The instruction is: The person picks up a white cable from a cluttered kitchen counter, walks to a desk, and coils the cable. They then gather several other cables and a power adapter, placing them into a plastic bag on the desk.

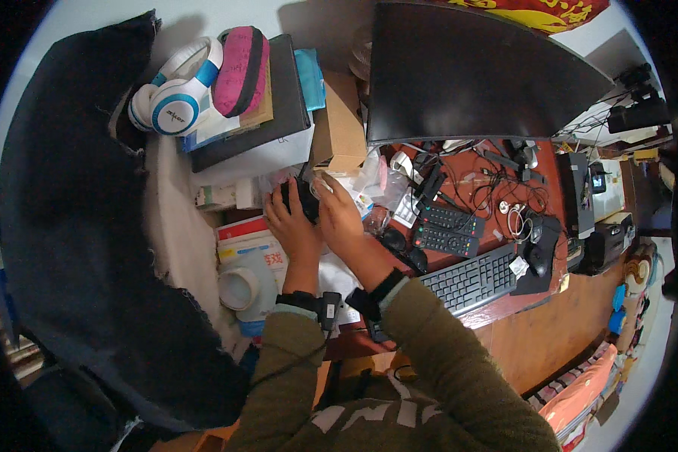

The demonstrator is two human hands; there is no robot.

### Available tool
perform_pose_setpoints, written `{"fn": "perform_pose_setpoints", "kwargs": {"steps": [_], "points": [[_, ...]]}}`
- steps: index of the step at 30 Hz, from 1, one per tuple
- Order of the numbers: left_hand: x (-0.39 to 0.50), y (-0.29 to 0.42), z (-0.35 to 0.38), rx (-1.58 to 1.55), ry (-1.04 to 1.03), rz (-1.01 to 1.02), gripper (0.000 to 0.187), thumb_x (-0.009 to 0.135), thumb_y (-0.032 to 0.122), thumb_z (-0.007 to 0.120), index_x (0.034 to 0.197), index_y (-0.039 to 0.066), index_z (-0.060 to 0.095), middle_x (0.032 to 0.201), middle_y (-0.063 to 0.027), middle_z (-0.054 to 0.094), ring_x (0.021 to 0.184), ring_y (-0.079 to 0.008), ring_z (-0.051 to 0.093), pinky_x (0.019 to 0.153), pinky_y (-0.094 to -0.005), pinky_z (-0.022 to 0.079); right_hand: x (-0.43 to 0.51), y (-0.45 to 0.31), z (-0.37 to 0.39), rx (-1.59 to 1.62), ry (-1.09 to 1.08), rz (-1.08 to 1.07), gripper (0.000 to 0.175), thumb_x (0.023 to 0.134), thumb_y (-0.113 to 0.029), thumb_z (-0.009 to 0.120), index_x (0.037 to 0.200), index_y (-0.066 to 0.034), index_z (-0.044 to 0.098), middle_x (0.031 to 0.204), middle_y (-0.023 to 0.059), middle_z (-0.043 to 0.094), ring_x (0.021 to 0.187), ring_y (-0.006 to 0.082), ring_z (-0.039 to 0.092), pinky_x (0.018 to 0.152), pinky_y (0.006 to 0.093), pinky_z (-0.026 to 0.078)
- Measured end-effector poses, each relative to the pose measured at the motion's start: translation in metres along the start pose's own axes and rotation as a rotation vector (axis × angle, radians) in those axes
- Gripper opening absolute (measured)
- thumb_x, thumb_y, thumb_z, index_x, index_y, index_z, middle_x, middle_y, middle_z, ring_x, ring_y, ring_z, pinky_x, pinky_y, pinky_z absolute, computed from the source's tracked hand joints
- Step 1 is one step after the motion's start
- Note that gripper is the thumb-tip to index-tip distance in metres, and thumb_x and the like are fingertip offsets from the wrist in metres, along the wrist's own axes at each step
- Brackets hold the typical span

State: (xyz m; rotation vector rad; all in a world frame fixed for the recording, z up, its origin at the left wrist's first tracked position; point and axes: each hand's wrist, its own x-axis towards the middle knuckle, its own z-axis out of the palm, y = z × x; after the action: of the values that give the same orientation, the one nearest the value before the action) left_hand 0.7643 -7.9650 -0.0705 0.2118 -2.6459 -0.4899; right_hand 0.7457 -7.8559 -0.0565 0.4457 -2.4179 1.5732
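Both my hands reach to the back of the crowded desk. My left hand has its fingers over a small black object, whose exact kind is hidden by the hands. Close against its right side is my right hand, with its fingertips near the lower end of a brown cardboard box. Something clear shows at those fingertips, too small to name. Whether the right hand also grips the black object is not plain. Below the left hand lie several books, with a white roll on them.
A large black monitor stands at the back. Remote controls, a keyboard, a mouse and tangled cables crowd the right. White headphones and a pink case lie left, beside dark cloth.
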Motion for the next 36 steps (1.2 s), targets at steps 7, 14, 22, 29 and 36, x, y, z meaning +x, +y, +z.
{"fn": "perform_pose_setpoints", "kwargs": {"steps": [7,14,22,29,36], "points": [[0.001,-0.006,0.014,0.221,-0.069,-0.027,0.066,0.09,0.032,0.063,0.149,0.022,0.036,0.148,-0.0115,0.034,0.136,-0.038,0.033,0.107,-0.0609,0.03,-0.04,0.001,0.008,0.089,-0.094,0.078,0.049,0.099,-0.019,0.047,0.138,0.0097,0.044,0.146,0.0292,0.042,0.139,0.0428,0.036,0.118,0.0498,0.023],[0.001,-0.001,-0.017,0.009,-0.114,0.1,0.078,0.09,0.042,0.059,0.156,0.019,0.023,0.158,-0.017,0.018,0.145,-0.0442,0.016,0.112,-0.0691,0.01,-0.049,0.003,-0.022,0.357,-0.064,0.113,0.047,0.098,-0.004,0.047,0.144,0.0008,0.043,0.15,0.0172,0.043,0.142,0.0275,0.037,0.118,0.0366,0.024],[0.011,-0.011,-0.037,-0.496,-0.072,0.058,0.054,0.106,0.038,0.025,0.145,0.005,0.043,0.147,-0.0171,0.043,0.14,-0.035,0.033,0.118,-0.0458,0.018,-0.115,0.009,-0.12,0.311,0.106,0.379,0.039,0.093,0.005,0.041,0.13,0.0008,0.056,0.131,0.0152,0.06,0.124,0.0257,0.055,0.109,0.0343,0.037],[-0.038,-0.016,-0.08,-0.779,-0.355,-0.401,0.032,0.1,0.014,0.053,0.13,0.003,0.056,0.136,-0.0129,0.054,0.119,-0.0229,0.056,0.101,-0.0363,0.044,-0.168,-0.006,-0.181,0.171,0.04,0.51,0.033,0.093,0.009,0.042,0.12,0.0016,0.06,0.12,0.0106,0.064,0.115,0.0197,0.058,0.103,0.0316,0.04],[-0.13,0.007,-0.109,-0.183,-0.663,-0.375,0.052,0.08,0.02,0.077,0.124,0.002,0.055,0.118,-0.016,0.06,0.098,-0.0313,0.06,0.089,-0.0406,0.049,-0.222,-0.033,-0.181,-0.094,-0.081,0.308,0.032,0.08,0.015,0.053,0.104,-0.0027,0.065,0.102,0.0161,0.065,0.099,0.0327,0.064,0.086,0.0367,0.05]]}}
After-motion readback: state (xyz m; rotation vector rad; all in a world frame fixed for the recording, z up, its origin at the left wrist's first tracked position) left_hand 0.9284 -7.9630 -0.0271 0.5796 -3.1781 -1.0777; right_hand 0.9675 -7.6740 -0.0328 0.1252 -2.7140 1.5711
